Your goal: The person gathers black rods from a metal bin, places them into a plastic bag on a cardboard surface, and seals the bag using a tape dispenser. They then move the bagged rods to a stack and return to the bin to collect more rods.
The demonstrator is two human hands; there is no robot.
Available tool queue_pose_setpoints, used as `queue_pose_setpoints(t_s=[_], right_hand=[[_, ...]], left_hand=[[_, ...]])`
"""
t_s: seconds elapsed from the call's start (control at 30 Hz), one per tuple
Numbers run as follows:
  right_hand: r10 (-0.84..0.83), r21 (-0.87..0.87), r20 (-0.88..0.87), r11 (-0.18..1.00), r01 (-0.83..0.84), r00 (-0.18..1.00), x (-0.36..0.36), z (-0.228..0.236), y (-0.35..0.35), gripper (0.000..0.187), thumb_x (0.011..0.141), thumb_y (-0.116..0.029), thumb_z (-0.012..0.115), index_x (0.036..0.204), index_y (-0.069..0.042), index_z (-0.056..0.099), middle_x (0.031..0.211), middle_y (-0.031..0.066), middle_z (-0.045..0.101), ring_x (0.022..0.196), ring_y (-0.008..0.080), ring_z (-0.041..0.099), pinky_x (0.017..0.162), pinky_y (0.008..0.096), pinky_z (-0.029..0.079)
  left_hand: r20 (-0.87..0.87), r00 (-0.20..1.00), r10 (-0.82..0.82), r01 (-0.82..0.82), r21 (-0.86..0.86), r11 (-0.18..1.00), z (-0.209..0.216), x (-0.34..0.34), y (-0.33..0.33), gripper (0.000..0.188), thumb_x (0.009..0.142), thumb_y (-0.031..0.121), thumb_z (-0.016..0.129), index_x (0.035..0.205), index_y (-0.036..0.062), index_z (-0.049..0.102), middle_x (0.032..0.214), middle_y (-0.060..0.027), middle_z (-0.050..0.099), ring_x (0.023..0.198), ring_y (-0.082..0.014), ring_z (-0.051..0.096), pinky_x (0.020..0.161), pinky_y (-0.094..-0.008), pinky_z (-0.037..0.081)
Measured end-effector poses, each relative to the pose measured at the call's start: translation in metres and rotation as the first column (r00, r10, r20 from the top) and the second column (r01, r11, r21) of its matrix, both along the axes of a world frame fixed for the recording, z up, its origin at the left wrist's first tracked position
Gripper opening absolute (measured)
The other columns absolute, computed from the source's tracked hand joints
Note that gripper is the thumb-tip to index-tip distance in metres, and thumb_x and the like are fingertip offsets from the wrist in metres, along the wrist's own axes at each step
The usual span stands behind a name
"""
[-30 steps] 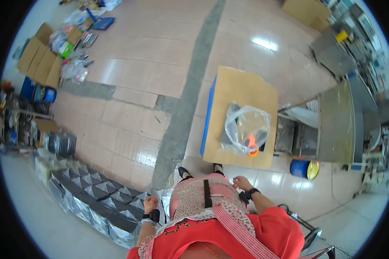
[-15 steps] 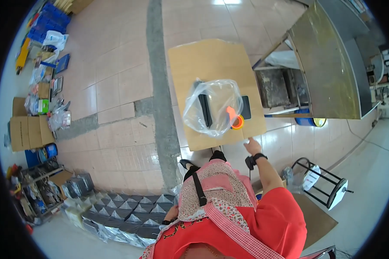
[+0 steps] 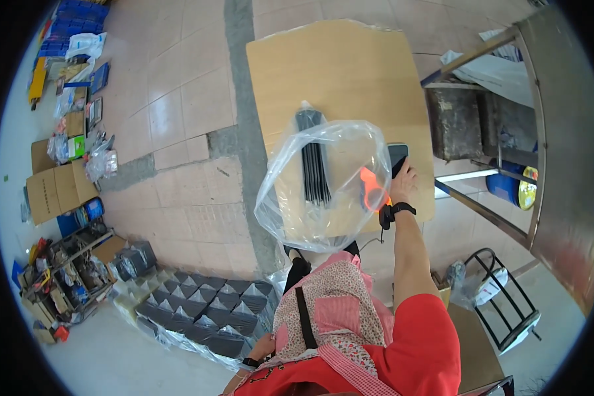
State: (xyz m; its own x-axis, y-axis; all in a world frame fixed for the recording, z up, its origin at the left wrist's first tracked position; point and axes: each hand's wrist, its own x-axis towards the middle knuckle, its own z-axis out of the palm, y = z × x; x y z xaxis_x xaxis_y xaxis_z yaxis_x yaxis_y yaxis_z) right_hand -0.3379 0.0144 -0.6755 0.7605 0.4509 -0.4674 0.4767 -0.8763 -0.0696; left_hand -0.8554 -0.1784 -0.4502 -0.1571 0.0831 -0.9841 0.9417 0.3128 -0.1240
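Note:
My right hand (image 3: 404, 185) reaches over the right side of the cardboard-covered surface, fingers stretched out against the lower edge of a dark phone (image 3: 396, 152). Beside its wrist lies an orange tool with a loop handle (image 3: 371, 187), partly covered by clear plastic; its kind is unclear. A large clear plastic bag (image 3: 280, 214) spreads over the cardboard (image 3: 336, 66), with a bundle of long black strips (image 3: 314, 165) lying inside or under it. Down by the left side of my apron hangs my left hand (image 3: 264, 346), its fingers mostly hidden.
To the right stands a metal-framed table (image 3: 567, 152) with a blue drum (image 3: 505, 187) beneath it. A black-framed stool (image 3: 508, 303) lies on its side nearby. Rows of wrapped dark blocks (image 3: 204, 310) sit at lower left; cardboard boxes (image 3: 63, 191) line the left wall.
My right hand has moved forward from the near edge of the cardboard to the phone. The view has come closer to the cardboard. My left hand stays by the apron.

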Motion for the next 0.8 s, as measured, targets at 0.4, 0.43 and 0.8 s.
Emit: queue_pose_setpoints(t_s=[0.4,0.43,0.8], right_hand=[[0.133,0.163,0.042,0.977,-0.139,0.990,0.044,-0.037,-0.050,0.077,0.070,-0.031,0.066,0.134,-0.017,0.024,0.110,0.0202,0.048,0.096,0.0383,0.052,0.079,0.0475,0.046],[0.244,0.111,-0.035,0.965,-0.239,0.969,0.047,-0.038,-0.050,0.082,0.068,-0.034,0.068,0.134,-0.016,0.023,0.113,0.0212,0.047,0.098,0.0394,0.052,0.080,0.0481,0.045],[0.187,-0.076,0.103,0.981,-0.179,0.977,-0.007,-0.009,-0.006,0.084,0.066,-0.035,0.069,0.134,-0.015,0.024,0.112,0.0173,0.047,0.102,0.0373,0.051,0.084,0.0428,0.045]], left_hand=[[-0.011,1.000,0.010,-0.010,-0.010,1.000,0.003,-0.013,0.016,0.040,0.083,0.029,0.039,0.104,-0.0021,0.054,0.104,-0.0279,0.056,0.099,-0.0428,0.052,0.086,-0.0465,0.040],[0.011,1.000,-0.001,0.001,-0.018,1.000,-0.003,-0.012,0.021,0.040,0.083,0.029,0.039,0.104,-0.0017,0.054,0.104,-0.0275,0.056,0.099,-0.0425,0.052,0.086,-0.0467,0.040],[-0.222,0.965,0.144,-0.136,0.048,0.990,-0.027,-0.030,-0.004,0.040,0.081,0.029,0.042,0.105,0.0006,0.055,0.104,-0.0289,0.055,0.100,-0.0441,0.052,0.087,-0.0471,0.041]])
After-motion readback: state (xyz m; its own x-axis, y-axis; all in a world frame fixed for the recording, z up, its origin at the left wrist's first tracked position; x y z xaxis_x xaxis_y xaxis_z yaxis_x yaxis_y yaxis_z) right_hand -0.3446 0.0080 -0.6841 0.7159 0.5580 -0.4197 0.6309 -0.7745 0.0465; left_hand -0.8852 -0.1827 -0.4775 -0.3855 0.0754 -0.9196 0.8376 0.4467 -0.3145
